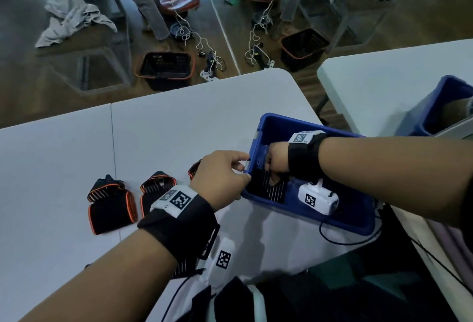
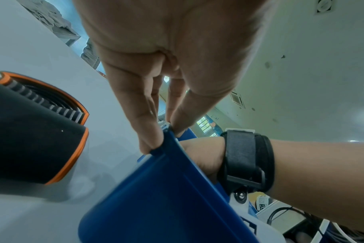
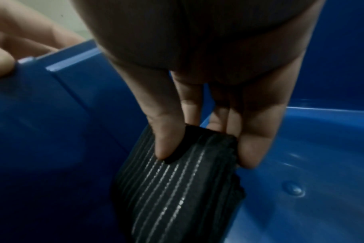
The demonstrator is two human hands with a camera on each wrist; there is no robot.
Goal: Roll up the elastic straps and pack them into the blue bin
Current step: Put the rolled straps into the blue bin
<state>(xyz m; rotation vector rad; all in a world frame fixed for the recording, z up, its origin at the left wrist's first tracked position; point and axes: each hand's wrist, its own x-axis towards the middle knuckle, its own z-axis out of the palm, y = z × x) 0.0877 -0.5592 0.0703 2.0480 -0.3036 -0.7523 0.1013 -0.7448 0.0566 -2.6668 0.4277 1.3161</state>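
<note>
Your left hand point(image 1: 222, 177) pinches blue bin point(image 1: 311, 215) rim; right hand point(image 1: 277, 159) fingers point(image 3: 168, 139) clamp rolled strap point(image 3: 177, 189) inside bin's left corner — packing step. Next: release, fetch unrolled straps point(image 1: 111, 206) on bench point(image 1: 166, 129) — left.

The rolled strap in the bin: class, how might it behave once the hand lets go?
The rolled strap, pinched by the right hand, looks soft, so probably light. Nothing visibly fastens it, so it may loosen. Lying against the blue bin wall, it likely won't roll far.
</note>
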